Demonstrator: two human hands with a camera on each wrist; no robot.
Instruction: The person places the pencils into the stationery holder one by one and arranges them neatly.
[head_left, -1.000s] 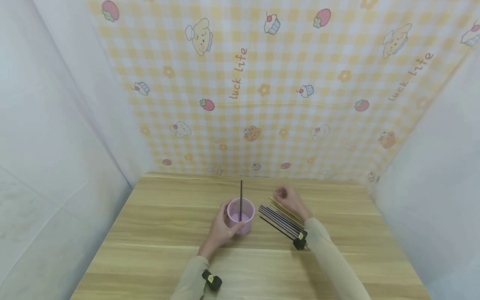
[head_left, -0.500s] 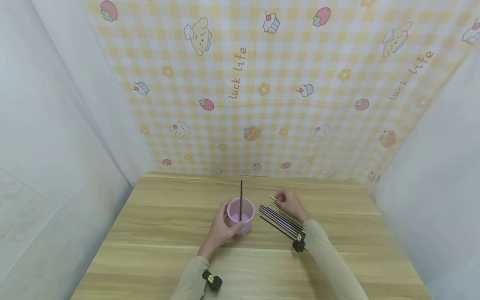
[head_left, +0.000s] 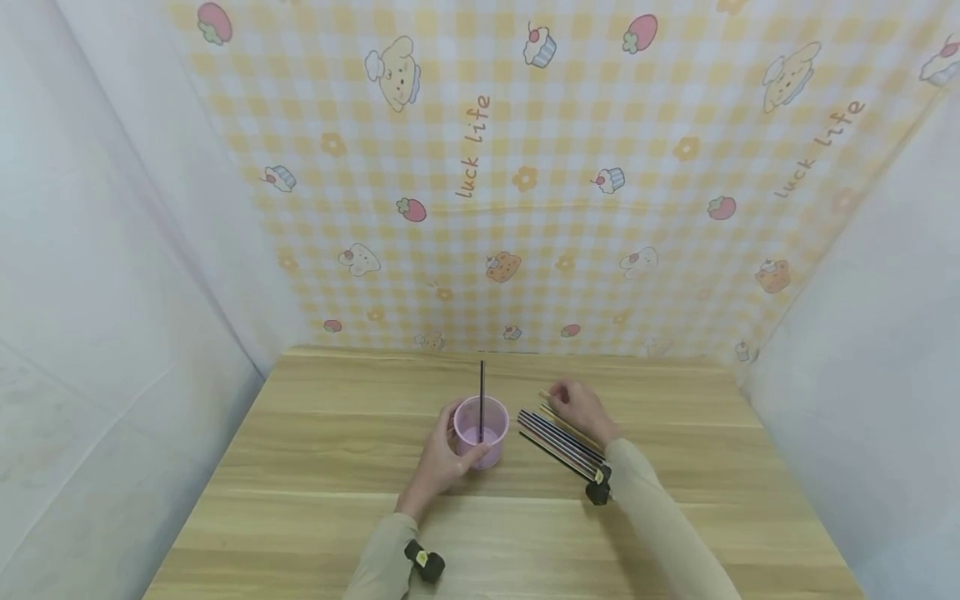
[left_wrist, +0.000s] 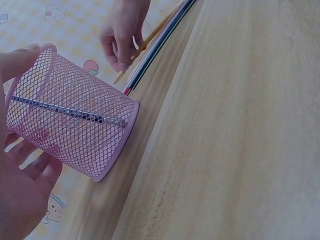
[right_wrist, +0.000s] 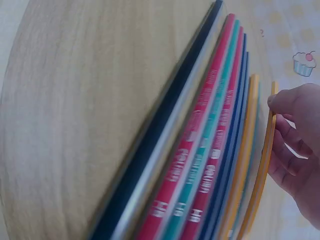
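My left hand grips a pink mesh pen holder from its left side, thumb across the front. One dark pencil stands in the holder, its top well above the rim. Over the right end of a pencil row, my right hand pinches a yellow pencil between thumb and fingers. The right wrist view shows it just right of the row, which has another yellow pencil, red pencils, a green pencil, dark blue pencils and a black pencil.
The wooden table carries the holder and the row, which slants toward the right forearm. A yellow checked cloth hangs behind the table's far edge. White sheets flank both sides.
My right hand's fingers have closed on the yellow pencil at the row's far end; its tip now pokes out past them. My left hand and the pen holder have stayed put.
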